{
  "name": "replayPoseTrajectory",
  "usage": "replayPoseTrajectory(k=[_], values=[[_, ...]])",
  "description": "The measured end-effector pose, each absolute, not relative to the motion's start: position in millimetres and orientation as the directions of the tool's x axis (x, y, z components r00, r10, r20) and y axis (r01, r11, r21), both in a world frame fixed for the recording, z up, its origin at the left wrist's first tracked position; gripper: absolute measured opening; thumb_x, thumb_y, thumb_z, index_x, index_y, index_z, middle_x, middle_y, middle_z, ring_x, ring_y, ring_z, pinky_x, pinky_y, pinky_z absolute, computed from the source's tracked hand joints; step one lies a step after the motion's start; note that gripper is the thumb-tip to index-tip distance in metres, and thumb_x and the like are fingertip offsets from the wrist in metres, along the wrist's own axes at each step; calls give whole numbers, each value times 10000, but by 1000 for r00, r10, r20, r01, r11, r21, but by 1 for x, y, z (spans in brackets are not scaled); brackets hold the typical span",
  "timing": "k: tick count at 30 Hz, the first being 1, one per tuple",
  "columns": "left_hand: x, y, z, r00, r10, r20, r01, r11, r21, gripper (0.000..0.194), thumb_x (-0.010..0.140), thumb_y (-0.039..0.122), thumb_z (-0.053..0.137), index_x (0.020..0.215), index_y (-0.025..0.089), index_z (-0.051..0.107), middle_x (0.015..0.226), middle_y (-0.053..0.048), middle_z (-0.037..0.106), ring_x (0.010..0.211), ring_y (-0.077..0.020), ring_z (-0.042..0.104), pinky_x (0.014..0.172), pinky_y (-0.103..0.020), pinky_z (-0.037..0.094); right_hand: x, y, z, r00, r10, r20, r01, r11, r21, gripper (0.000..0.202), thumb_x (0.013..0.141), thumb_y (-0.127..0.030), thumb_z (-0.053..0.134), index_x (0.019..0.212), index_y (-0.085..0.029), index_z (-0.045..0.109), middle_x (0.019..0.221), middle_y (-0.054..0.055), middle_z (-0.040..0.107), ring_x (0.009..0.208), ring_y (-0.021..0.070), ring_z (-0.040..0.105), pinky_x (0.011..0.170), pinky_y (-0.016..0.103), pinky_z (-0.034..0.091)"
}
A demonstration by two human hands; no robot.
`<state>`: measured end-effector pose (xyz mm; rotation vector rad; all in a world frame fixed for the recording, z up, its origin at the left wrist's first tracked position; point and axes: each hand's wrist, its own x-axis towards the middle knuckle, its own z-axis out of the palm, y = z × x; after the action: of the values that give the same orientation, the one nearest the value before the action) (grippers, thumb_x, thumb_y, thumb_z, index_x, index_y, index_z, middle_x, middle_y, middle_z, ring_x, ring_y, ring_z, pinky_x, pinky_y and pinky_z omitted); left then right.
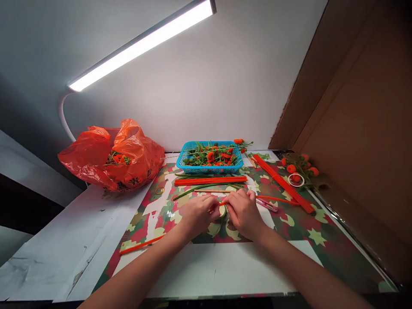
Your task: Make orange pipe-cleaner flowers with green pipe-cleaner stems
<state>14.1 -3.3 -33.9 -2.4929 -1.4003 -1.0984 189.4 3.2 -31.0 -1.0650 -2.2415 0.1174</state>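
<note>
Near edge of bench (41,257): white sheet (231,268), partly covered by both forearms. Toward left, one orange length (141,245), partly behind left forearm. Mid-bench: orange strip (222,204), held between left hand (201,210) and right hand (243,210); grip of each closed on it, fingertips partly hidden. Close by right hand, partly blocked: pink tool (269,206). Just beyond fingers: thin wooden stick (210,191), green strips (189,192), then orange bundle (210,181), lying crosswise. Toward right edge: second bundle (283,184), slanting; white ring (296,180) beside orange flowers (291,168). Far edge: blue basket (182,165) of flowers and green stems. Far left corner: red plastic bag (144,150), open, under lit lamp (141,45).
</note>
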Motion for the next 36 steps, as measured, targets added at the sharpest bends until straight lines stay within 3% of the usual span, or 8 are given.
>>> replayPoseTrajectory(k=[8,12,17,20,24,28,31,36], values=[[10,-4,-20,267,960,86,480,-210,852,156,758,208,522,613,161,555,564,26,549,526,-97,451,495,-205,318,190,6,-35,-508,656,558,690,698,-192,186,915,-137,419,892,-205,591,871,38,672,819,194,467,768,380,210],[6,1,-22,346,931,-116,231,36,972,162,733,256,554,609,153,544,550,17,551,526,-105,496,514,-211,360,191,5,-35,-505,631,589,668,718,-196,188,909,-125,422,881,-209,588,870,26,678,804,187,472,767,378,210],[2,3,-20,431,882,-189,181,121,976,163,741,253,522,606,162,529,556,17,540,525,-110,522,521,-216,398,189,3,-34,-490,642,590,646,721,-250,181,909,-130,430,877,-210,589,882,19,681,809,182,484,771,372,214],[1,0,-20,351,934,68,379,-208,901,188,798,290,524,676,160,586,598,0,587,551,-113,525,533,-218,394,186,2,-31,-429,729,533,650,659,-378,188,926,-161,426,848,-207,591,845,17,665,813,178,496,758,356,222],[1,-3,-26,393,768,506,681,-613,401,140,816,313,590,798,179,626,697,-17,639,614,-133,544,576,-242,393,185,1,-27,-364,818,446,640,568,-518,172,907,-154,449,828,-206,593,814,5,647,823,173,518,750,340,231],[4,-2,-30,517,661,543,733,-670,117,217,915,240,453,754,179,586,698,-22,616,599,-132,536,518,-242,337,185,1,-27,-380,830,408,628,556,-544,169,896,-149,460,803,-207,588,803,1,646,818,170,521,748,337,235],[7,-2,-28,500,698,512,725,-661,193,291,930,211,395,684,178,547,627,-4,554,548,-118,483,488,-237,300,185,1,-27,-397,817,418,633,574,-519,156,888,-141,469,807,-206,586,800,-3,644,820,168,519,746,335,233],[8,-3,-18,415,867,275,557,-482,676,327,909,319,436,639,166,538,563,23,492,509,-95,400,486,-214,319,185,-1,-27,-413,787,457,621,611,-491,154,892,-138,465,832,-207,589,817,3,643,814,169,504,737,336,226]])
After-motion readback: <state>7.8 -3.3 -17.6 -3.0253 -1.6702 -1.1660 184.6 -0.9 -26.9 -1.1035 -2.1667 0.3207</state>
